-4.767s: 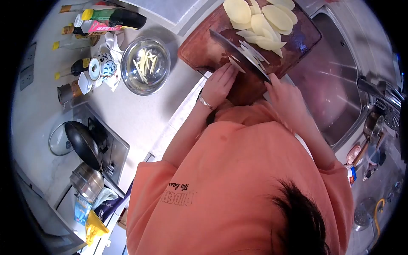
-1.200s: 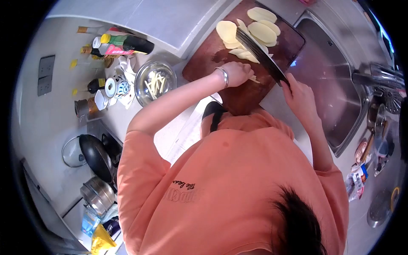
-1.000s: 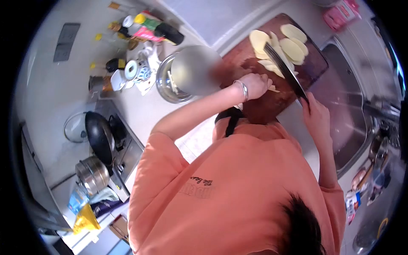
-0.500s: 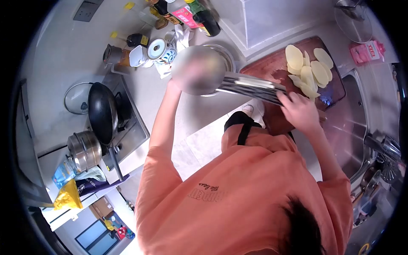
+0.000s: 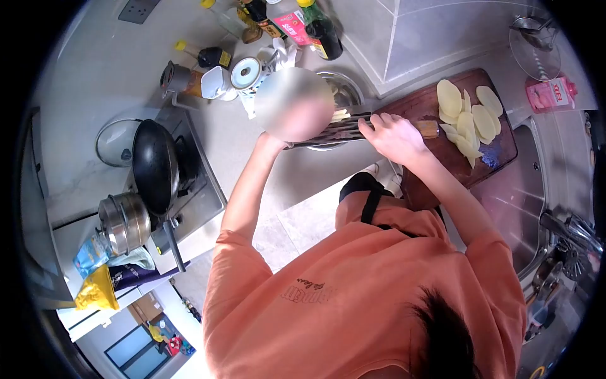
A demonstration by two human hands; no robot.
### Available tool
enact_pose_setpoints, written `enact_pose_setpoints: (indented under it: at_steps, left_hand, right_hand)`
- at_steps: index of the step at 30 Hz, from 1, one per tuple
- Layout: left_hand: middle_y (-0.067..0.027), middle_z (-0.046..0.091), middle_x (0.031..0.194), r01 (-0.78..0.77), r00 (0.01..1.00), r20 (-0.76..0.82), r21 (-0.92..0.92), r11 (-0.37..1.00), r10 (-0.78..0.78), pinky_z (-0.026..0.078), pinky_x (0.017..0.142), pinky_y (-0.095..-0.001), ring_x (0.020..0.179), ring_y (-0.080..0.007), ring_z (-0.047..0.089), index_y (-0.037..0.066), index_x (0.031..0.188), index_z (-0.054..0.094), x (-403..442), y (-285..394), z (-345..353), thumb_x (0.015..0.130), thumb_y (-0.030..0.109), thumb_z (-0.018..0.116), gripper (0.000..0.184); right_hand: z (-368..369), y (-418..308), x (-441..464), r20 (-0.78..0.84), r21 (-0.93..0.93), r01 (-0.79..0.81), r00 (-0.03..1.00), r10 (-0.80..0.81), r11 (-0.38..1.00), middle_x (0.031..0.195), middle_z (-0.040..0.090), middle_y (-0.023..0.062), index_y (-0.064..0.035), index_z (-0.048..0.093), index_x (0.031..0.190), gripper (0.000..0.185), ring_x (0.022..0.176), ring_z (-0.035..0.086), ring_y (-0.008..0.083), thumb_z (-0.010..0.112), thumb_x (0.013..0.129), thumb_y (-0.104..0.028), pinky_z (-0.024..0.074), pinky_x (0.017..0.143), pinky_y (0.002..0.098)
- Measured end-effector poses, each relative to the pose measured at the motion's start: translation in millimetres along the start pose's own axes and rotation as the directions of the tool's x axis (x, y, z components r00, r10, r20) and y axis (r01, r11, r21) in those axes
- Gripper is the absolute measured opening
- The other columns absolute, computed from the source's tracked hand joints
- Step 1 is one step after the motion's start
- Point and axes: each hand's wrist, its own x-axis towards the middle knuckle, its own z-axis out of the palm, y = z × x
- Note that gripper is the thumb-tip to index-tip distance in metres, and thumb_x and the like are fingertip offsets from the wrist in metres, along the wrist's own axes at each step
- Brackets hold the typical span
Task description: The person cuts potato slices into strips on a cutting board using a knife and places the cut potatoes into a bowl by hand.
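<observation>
My right hand [image 5: 394, 136] is closed around a broad-bladed kitchen knife [image 5: 341, 131], its wooden handle sticking out to the right. The blade reaches left to my left hand [image 5: 302, 119], over the near side of a round metal bowl [image 5: 353, 85]. A blurred disc covers the left hand's fingers and much of the bowl. Several pale cut strips [image 5: 341, 115] show beside the blade. To the right, thin oval slices that look like potato [image 5: 467, 123] lie overlapping on a brown cutting board [image 5: 420, 101].
A sink [image 5: 517, 183] borders the board on the right. At the left are a black wok [image 5: 151, 167] and a steel pot [image 5: 125, 224]. Bottles [image 5: 322, 35] and a lidded patterned jar [image 5: 246, 74] stand behind the bowl. A pink carton [image 5: 551, 95] is at the back right.
My right hand has moved left with the knife, from over the board's edge to beside the bowl. The wooden handle and the pale strips now show. The slices stay on the board.
</observation>
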Motion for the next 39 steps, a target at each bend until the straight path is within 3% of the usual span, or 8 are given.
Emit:
enact_pose_setpoints:
  at_steps: [5, 7, 14, 17, 21, 27, 34, 39]
  left_hand:
    - [-0.0109, 0.060, 0.076, 0.011, 0.999, -0.042, 0.002, 1.000, -0.011, 0.048, 0.064, -0.0346, 0.072, -0.0255, 0.061, 0.005, 0.081, 0.057, 15, -38, 7, 0.068, 0.007, 0.065, 0.015]
    - [-0.0109, 0.060, 0.075, 0.033, 0.995, 0.087, 0.137, 0.990, -0.045, 0.048, 0.064, -0.0355, 0.071, -0.0275, 0.061, 0.005, 0.079, 0.056, 34, -8, -9, 0.068, 0.010, 0.065, 0.015]
    - [-0.0096, 0.061, 0.076, -0.021, 0.993, -0.099, 0.363, 0.932, 0.061, 0.048, 0.063, -0.0355, 0.072, -0.0267, 0.062, 0.007, 0.081, 0.057, 33, -62, -6, 0.072, 0.015, 0.063, 0.014]
    - [-0.0086, 0.063, 0.079, 0.271, 0.950, 0.035, 0.406, 0.872, -0.312, 0.048, 0.062, -0.0341, 0.070, -0.0229, 0.063, 0.008, 0.087, 0.060, 55, 21, -39, 0.075, 0.018, 0.065, 0.017]
    - [-0.0083, 0.061, 0.077, 0.186, 0.965, 0.106, 0.379, 0.907, -0.242, 0.048, 0.061, -0.0319, 0.068, -0.0203, 0.062, 0.007, 0.087, 0.060, 76, 73, -42, 0.077, 0.017, 0.065, 0.015]
    - [-0.0054, 0.060, 0.080, -0.182, 0.983, 0.083, 0.397, 0.900, 0.162, 0.049, 0.065, -0.0364, 0.077, -0.0243, 0.060, 0.010, 0.083, 0.059, 117, 126, 28, 0.077, 0.016, 0.061, 0.008]
    - [-0.0150, 0.046, 0.125, -0.373, 0.920, 0.223, 0.240, 0.896, 0.323, 0.040, 0.096, -0.0359, 0.115, -0.0307, 0.045, 0.014, 0.122, 0.050, 202, 116, 140, 0.072, 0.029, 0.070, 0.055]
    - [-0.0209, 0.037, 0.131, -0.377, 0.907, 0.320, 0.332, 0.865, 0.272, 0.034, 0.102, -0.0376, 0.122, -0.0359, 0.036, 0.012, 0.129, 0.044, 229, 118, 163, 0.064, 0.035, 0.075, 0.075]
  right_hand:
    - [1, 1, -1, -0.022, -0.013, 0.015, 1.000, -0.015, 1.000, 0.074, 0.056, 0.0049, -0.0061, 0.058, 0.095, 0.027, 0.068, 0.060, 0.0173, 0.057, 0.069, -0.014, 0.0521, 0.058, 0.0273]
    - [-2, 4, -6, -0.062, -0.019, 0.024, 0.998, -0.025, 1.000, 0.072, 0.057, 0.0050, -0.0050, 0.058, 0.091, 0.025, 0.066, 0.061, 0.0170, 0.058, 0.068, -0.014, 0.0516, 0.056, 0.0263]
    - [-34, 1, -53, -0.081, -0.013, -0.084, 0.993, 0.083, 0.996, 0.073, 0.054, 0.0032, -0.0073, 0.059, 0.095, 0.027, 0.068, 0.059, 0.0165, 0.057, 0.069, -0.015, 0.0513, 0.058, 0.0264]
    - [-46, -2, -84, -0.053, -0.037, -0.174, 0.984, 0.172, 0.984, 0.075, 0.053, 0.0029, -0.0087, 0.060, 0.099, 0.030, 0.071, 0.058, 0.0165, 0.056, 0.070, -0.016, 0.0508, 0.058, 0.0271]
    - [-68, -8, -133, 0.032, -0.005, -0.317, 0.948, 0.317, 0.949, 0.076, 0.053, 0.0036, -0.0087, 0.060, 0.102, 0.030, 0.071, 0.057, 0.0174, 0.055, 0.073, -0.016, 0.0491, 0.058, 0.0293]
    - [-90, -27, -223, 0.094, -0.039, -0.670, 0.736, 0.671, 0.741, 0.075, 0.053, 0.0036, -0.0117, 0.059, 0.106, 0.034, 0.071, 0.058, 0.0204, 0.056, 0.072, -0.013, 0.0482, 0.060, 0.0327]
    - [-105, -42, -296, -0.060, -0.118, -0.862, 0.502, 0.863, 0.493, 0.072, 0.052, 0.0046, -0.0097, 0.061, 0.101, 0.039, 0.065, 0.057, 0.0207, 0.066, 0.063, -0.007, 0.0477, 0.057, 0.0338]
    - [-106, -51, -314, -0.117, -0.078, -0.907, 0.421, 0.900, 0.414, 0.072, 0.052, 0.0057, -0.0092, 0.061, 0.104, 0.042, 0.065, 0.056, 0.0218, 0.066, 0.063, -0.006, 0.0475, 0.058, 0.0343]
